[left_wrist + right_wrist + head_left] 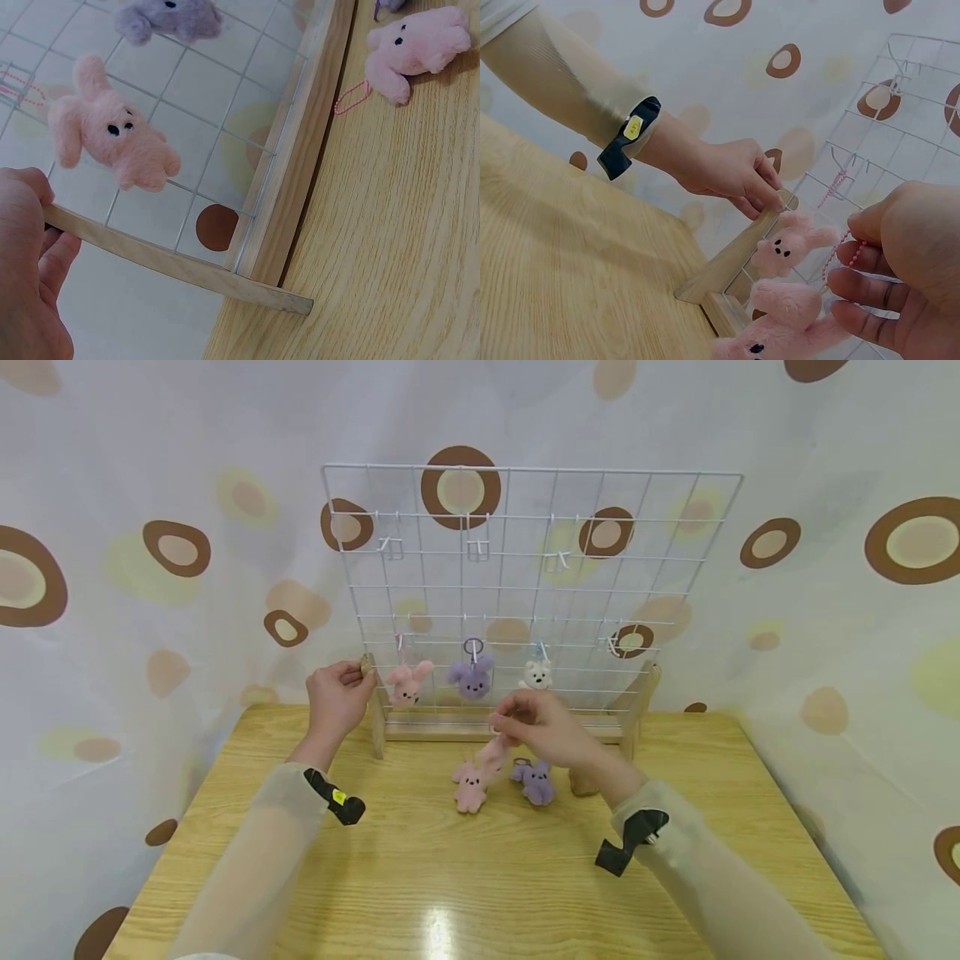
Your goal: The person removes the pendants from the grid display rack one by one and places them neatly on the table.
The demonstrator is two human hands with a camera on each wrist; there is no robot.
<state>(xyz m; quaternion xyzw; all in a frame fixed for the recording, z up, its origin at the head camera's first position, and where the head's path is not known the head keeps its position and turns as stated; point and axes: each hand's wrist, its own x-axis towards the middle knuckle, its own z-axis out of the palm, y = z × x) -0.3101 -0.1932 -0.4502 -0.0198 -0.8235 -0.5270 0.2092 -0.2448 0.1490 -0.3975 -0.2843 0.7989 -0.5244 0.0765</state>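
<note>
My left hand (pixel 339 697) pinches the top of the left wooden post (pixel 180 262) of a white wire grid stand. In the right wrist view, my right hand (pixel 911 262) pinches a pink bead chain (pixel 829 264) with a pink plush bunny (pixel 780 319) below it. The head view has the right hand just above a pink bunny (pixel 470 787); I cannot tell whether this is the held one. The left wrist view shows a pink bunny (pixel 420 45) on the table with its bead loop loose. A purple plush (pixel 536 782) lies beside it.
On the wire grid (pixel 510 586) hang a pink bunny (pixel 406 687), a purple plush (pixel 472 678) and a white plush (pixel 537 674). Bare white hooks (pixel 477 550) stick out higher up. The right wooden post (pixel 640 702) stands beyond my right hand, on the wooden table (pixel 360 877).
</note>
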